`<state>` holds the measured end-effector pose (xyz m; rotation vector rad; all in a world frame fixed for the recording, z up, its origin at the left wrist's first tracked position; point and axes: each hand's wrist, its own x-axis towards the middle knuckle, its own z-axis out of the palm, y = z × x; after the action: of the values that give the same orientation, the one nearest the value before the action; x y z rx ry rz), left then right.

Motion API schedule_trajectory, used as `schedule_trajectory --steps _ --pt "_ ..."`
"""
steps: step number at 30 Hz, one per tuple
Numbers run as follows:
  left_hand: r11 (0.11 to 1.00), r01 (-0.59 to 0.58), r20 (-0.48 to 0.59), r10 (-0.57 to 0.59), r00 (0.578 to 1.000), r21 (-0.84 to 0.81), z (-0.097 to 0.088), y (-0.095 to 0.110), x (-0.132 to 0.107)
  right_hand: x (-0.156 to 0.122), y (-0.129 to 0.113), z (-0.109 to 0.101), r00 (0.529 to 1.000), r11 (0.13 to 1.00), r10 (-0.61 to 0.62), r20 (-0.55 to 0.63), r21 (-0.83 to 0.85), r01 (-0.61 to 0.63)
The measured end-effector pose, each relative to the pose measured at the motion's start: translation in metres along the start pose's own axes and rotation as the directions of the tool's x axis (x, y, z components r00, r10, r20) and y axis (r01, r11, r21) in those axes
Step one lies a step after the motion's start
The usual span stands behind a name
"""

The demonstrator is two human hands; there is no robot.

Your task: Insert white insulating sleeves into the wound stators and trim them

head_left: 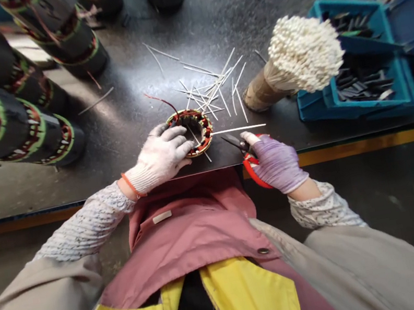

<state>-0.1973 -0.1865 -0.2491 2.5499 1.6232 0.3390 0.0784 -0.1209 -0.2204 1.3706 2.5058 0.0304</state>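
A ring-shaped motor stator (210, 141) with red-brown windings stands on the dark table near its front edge. My left hand (161, 154), in a white glove, is closed round its left side, fingers over the rim. From its top a reddish lead wire (161, 100) sticks out to the upper left. One long white stick (240, 129) reaches rightward from the stator's right side. My right hand (277, 161), in a purple glove, is wrapped round red-handled scissors (253, 171). Their dark blades point at the stator, just below the white stick, apart from both.
Several loose white sticks (215, 87) lie scattered behind the stator. A thick bundle of them (303, 54) stands upright in a brown wrapper to the right. Blue bins (369, 77) with dark pieces are at the far right; stacked stators (44, 132) stand at the left and back.
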Motion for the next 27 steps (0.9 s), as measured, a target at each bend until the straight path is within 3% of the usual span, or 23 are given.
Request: schedule_trajectory --steps 5,8,12,14,16,19,22,27 --pt "1.000 -0.021 0.026 0.020 0.999 0.020 0.001 -0.010 0.001 0.015 -0.011 0.010 0.997 0.991 -0.044 -0.062 0.125 0.052" --pt "1.000 -0.016 0.092 0.014 0.996 0.023 -0.011 -0.007 -0.002 0.019 -0.009 0.016 0.993 0.966 -0.108 -0.043 0.233 0.115" --pt "0.972 0.107 0.113 -0.133 0.985 0.211 -0.038 0.027 0.003 0.029 -0.001 0.016 0.998 0.953 -0.043 -0.044 0.297 0.054" --pt "0.952 0.157 0.109 -0.191 0.976 0.262 -0.041 0.046 0.015 0.040 -0.001 0.010 0.998 0.954 -0.030 -0.051 0.297 0.044" --pt "0.951 0.175 0.171 -0.223 0.960 0.256 -0.033 0.055 0.030 0.053 -0.003 0.002 0.997 0.954 -0.060 -0.049 0.290 0.071" --pt "0.963 0.146 0.247 -0.202 0.948 0.226 -0.013 0.050 0.045 0.069 -0.008 -0.006 0.992 0.950 -0.123 -0.031 0.287 0.126" --pt "0.976 0.081 0.216 -0.125 0.968 0.204 0.000 0.037 0.045 0.076 -0.010 -0.008 0.986 0.939 -0.162 -0.025 0.303 0.162" --pt "0.981 0.048 0.169 -0.081 0.982 0.190 0.002 0.033 0.040 0.077 -0.011 -0.012 0.984 0.941 -0.167 0.063 0.309 0.140"
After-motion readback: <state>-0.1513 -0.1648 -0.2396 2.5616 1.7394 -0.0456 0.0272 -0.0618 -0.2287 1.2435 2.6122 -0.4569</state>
